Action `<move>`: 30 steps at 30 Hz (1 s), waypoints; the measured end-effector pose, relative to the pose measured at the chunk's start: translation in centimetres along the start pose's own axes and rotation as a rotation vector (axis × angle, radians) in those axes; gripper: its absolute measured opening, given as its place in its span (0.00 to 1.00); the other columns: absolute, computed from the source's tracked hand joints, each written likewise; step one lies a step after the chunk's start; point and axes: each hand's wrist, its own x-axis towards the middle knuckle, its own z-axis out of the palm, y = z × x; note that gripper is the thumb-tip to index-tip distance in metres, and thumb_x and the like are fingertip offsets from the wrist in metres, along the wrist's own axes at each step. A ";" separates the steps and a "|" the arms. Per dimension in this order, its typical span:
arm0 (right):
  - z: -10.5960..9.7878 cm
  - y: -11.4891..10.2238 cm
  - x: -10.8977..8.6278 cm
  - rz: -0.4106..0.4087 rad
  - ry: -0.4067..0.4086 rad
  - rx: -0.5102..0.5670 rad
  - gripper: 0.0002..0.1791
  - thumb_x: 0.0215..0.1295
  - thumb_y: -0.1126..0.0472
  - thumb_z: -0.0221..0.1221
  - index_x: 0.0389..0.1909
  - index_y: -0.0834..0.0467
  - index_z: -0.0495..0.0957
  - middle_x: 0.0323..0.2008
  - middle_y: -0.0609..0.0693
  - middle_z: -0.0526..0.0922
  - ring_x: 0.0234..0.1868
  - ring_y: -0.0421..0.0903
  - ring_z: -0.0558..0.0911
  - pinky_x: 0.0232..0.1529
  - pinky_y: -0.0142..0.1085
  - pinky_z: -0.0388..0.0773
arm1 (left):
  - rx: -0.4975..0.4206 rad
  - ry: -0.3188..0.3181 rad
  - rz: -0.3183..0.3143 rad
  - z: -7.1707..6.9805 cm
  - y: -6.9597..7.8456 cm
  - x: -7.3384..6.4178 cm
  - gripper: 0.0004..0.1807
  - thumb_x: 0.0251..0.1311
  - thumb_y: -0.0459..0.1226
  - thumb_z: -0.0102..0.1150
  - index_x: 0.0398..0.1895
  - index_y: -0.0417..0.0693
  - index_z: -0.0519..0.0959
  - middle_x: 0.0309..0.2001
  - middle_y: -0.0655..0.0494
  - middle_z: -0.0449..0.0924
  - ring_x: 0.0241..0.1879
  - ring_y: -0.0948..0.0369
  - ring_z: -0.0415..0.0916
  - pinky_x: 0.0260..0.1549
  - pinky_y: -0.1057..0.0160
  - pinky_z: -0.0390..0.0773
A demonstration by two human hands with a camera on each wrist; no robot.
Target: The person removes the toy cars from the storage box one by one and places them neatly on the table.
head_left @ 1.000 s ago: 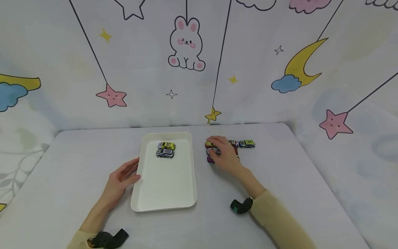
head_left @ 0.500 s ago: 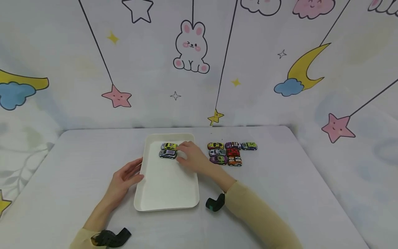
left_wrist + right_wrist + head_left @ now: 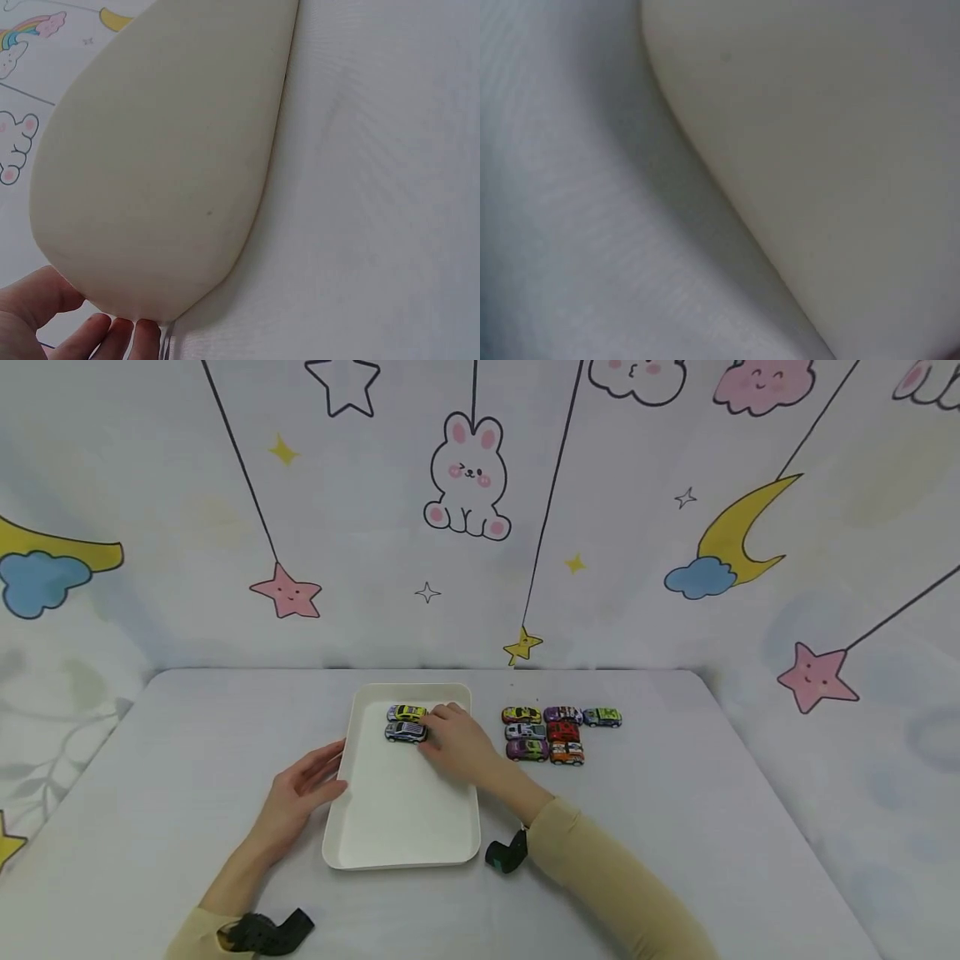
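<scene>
My left hand (image 3: 294,793) rests against the left side of the white tray (image 3: 401,827), thumb and fingertips spread along its edge. Two toy cars lie inside the tray near its far end: a yellow one (image 3: 405,713) and a silver one (image 3: 405,732), side by side. My right hand (image 3: 461,747) reaches over the tray's right rim, fingertips and thumb right at the cars' right ends. The back of this hand hides the space under it, so I cannot tell whether it holds something. In the left wrist view, fingertips (image 3: 120,330) meet the edge of a smooth beige surface (image 3: 150,165).
Right of the tray several toy cars stand in close rows, among them a red one (image 3: 562,732), a purple one (image 3: 527,750), an orange one (image 3: 567,753) and a green one (image 3: 602,717). A patterned cloth wall (image 3: 360,527) rises behind the white table (image 3: 675,860).
My right hand has moved left from the car group into the tray, then slightly farther left to the two cars. My left hand has stayed at the tray's edge; the view has shifted slightly.
</scene>
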 end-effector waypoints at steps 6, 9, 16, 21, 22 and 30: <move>0.1 -0.2 0.1 0.037 0.018 0.045 0.19 0.67 0.52 0.65 0.54 0.56 0.81 0.49 0.49 0.84 0.52 0.47 0.79 0.56 0.38 0.79 | 0.000 0.000 -0.003 -0.1 -0.1 0.0 0.32 0.67 0.30 0.61 0.72 0.35 0.63 0.72 0.31 0.61 0.64 0.76 0.69 0.58 0.79 0.72; 0.2 -0.2 0.0 0.052 0.024 0.074 0.18 0.67 0.52 0.65 0.53 0.56 0.81 0.49 0.49 0.85 0.52 0.47 0.80 0.55 0.38 0.80 | -0.001 -0.001 -0.003 -0.1 -0.1 -0.1 0.32 0.67 0.30 0.60 0.72 0.36 0.63 0.72 0.31 0.61 0.64 0.76 0.68 0.58 0.79 0.72; 0.4 -0.2 -0.2 0.064 0.055 0.113 0.17 0.65 0.53 0.67 0.52 0.56 0.83 0.47 0.49 0.87 0.47 0.46 0.83 0.49 0.37 0.82 | 0.001 -0.004 -0.011 -0.1 0.1 -0.2 0.32 0.67 0.31 0.60 0.73 0.35 0.62 0.72 0.31 0.60 0.63 0.78 0.68 0.58 0.79 0.72; 0.4 -0.2 -0.3 0.097 0.060 0.137 0.17 0.65 0.53 0.67 0.52 0.56 0.84 0.47 0.49 0.88 0.46 0.45 0.82 0.47 0.36 0.82 | -0.005 -0.002 -0.015 0.0 0.1 -0.1 0.32 0.67 0.30 0.60 0.73 0.35 0.62 0.72 0.31 0.61 0.63 0.77 0.68 0.58 0.79 0.72; 0.4 -0.2 -0.4 0.107 0.058 0.144 0.17 0.65 0.53 0.67 0.52 0.55 0.84 0.46 0.48 0.88 0.46 0.45 0.82 0.46 0.36 0.82 | -0.007 -0.003 -0.017 0.0 0.1 -0.1 0.32 0.67 0.30 0.60 0.73 0.35 0.63 0.72 0.31 0.61 0.63 0.77 0.68 0.58 0.79 0.72; 0.3 -0.1 -0.6 0.099 0.094 0.203 0.16 0.64 0.55 0.67 0.50 0.56 0.85 0.44 0.49 0.88 0.43 0.43 0.82 0.41 0.33 0.81 | -0.008 0.000 -0.012 0.1 0.0 -0.1 0.33 0.66 0.30 0.61 0.72 0.34 0.63 0.72 0.31 0.61 0.63 0.78 0.69 0.58 0.79 0.72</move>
